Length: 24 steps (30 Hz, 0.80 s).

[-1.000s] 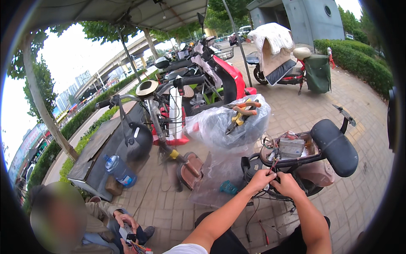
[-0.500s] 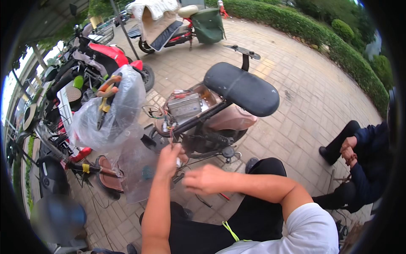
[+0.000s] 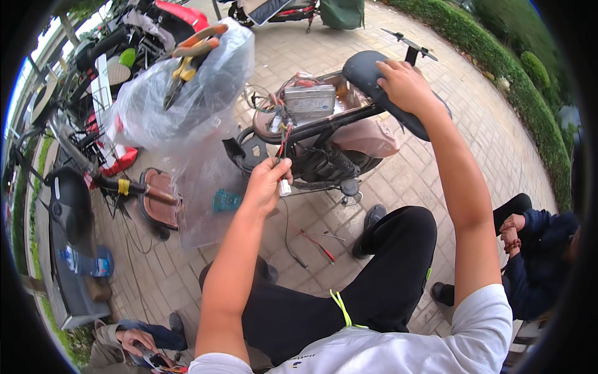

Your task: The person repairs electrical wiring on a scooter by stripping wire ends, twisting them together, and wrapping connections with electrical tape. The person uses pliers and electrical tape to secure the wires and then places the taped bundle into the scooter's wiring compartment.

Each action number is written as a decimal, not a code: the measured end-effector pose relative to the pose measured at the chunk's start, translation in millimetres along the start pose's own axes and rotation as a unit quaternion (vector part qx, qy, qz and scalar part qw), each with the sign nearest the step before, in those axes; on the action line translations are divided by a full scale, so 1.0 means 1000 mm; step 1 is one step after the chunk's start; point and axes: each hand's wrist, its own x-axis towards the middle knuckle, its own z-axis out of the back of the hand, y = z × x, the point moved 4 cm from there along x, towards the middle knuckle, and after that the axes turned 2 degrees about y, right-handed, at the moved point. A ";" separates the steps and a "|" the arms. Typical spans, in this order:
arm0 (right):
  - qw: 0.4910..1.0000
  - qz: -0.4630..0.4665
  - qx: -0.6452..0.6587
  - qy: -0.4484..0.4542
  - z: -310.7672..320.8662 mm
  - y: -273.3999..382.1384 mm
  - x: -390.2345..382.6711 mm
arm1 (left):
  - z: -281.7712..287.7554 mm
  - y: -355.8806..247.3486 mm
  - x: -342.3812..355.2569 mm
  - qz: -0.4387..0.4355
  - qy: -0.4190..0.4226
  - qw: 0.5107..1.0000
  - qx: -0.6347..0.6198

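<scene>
- Left hand (image 3: 271,181): thumb and fingers pinched round a bunch of thin wires (image 3: 284,144); a white connector (image 3: 284,187) pokes out just below the thumb.
- Right hand (image 3: 402,84), at 2 o'clock from the left: laid open on the black seat (image 3: 358,70), fingers spread.
- 6 o'clock: small dark lettering on the white shirt (image 3: 374,349).
- 5 o'clock: red and dark leads (image 3: 319,246) on the paving.
- 1 o'clock: the scooter's open bay (image 3: 354,98), holding a silver box (image 3: 309,100) and tangled wires; the box's label is too small to read.
- 8 o'clock: a teal cup (image 3: 227,200), contents unclear.
- 11 o'clock: orange-and-yellow pliers (image 3: 190,53) on a clear plastic bag (image 3: 215,78) with a dark bulk inside.
- 9 o'clock, farther: a black helmet (image 3: 67,193) with a pale mark.
- 8 o'clock, farther: a blue jug (image 3: 99,262); how full, I cannot tell.
- 7 o'clock: another person's hands (image 3: 140,341) with a grey device.
- 3 o'clock: a seated person's clasped hands (image 3: 512,230).
</scene>
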 end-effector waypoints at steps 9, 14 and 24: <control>0.879 0.029 0.447 0.161 0.039 0.134 -0.070 | 0.003 0.006 -0.009 0.026 -0.023 0.998 0.055; 0.794 0.095 0.594 0.093 -0.052 0.197 -0.099 | -0.010 0.000 -0.016 0.001 -0.014 0.991 0.136; 0.716 0.040 0.658 0.228 -0.075 0.184 -0.093 | -0.018 -0.013 -0.032 0.004 -0.026 0.999 0.032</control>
